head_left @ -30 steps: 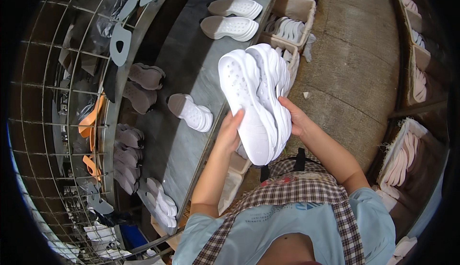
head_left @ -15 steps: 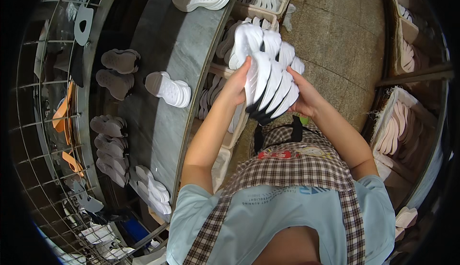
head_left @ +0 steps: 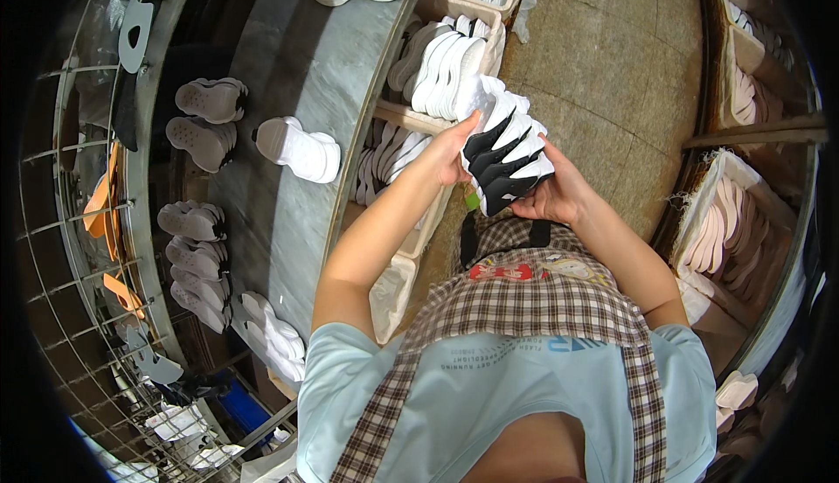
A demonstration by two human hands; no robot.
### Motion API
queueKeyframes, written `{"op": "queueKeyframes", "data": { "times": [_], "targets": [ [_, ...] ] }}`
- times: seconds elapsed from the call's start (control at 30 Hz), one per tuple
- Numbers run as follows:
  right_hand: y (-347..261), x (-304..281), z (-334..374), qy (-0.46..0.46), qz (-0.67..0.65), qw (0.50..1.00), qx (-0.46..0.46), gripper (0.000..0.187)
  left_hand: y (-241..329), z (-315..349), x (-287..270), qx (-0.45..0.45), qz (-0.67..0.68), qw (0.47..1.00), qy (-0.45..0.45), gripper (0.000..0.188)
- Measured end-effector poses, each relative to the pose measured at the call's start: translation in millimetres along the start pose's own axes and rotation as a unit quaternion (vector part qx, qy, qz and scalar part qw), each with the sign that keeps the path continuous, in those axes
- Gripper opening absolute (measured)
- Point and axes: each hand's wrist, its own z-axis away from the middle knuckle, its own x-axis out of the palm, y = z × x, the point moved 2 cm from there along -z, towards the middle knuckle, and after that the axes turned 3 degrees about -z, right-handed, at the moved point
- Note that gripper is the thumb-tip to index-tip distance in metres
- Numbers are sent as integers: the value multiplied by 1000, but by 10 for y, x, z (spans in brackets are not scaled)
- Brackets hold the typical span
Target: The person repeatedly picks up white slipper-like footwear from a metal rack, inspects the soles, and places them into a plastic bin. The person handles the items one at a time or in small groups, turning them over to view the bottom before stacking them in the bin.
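Observation:
Between my two hands is a stack of white shoe soles (head_left: 507,146) with black parts facing me, nested one on another and tilted. My left hand (head_left: 456,151) grips its left side, the thumb lying along the upper edge. At the right side my right hand (head_left: 561,187) is closed round the soles, with some fingers beneath them. Just beyond the stack stands a pale crate (head_left: 496,55) packed with white soles (head_left: 447,72). Closest to my left forearm is another crate of soles (head_left: 384,164).
A grey bench (head_left: 306,72) on the left carries stacks of white soles (head_left: 301,149). Behind it are a shelf with greyish soles (head_left: 203,144) and a wire grid (head_left: 79,194). On the right, a crate (head_left: 682,260) holds pinkish soles (head_left: 721,221). Stone floor (head_left: 603,63) lies between.
The held stack has been tipped and lowered slightly, so more of its black parts shows. Both hands moved with it. White soles in the crate beyond are now uncovered.

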Motion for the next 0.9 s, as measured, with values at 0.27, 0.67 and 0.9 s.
{"op": "queueKeyframes", "data": {
  "times": [0.27, 0.67, 0.9],
  "targets": [
    [8, -4, 2, 2, -2, 1000, 3, 62, 24, 54, 58, 10, -7, 999, -31, 61],
    [-87, 70, 83, 10, 112, 991, -67, 67, 112, 220, 255, 94, 74, 993, -8, 51],
    [-417, 380, 340, 38, 357, 863, -354, 102, 330, 524, 458, 297, 28, 954, -31, 50]
  ]
}}
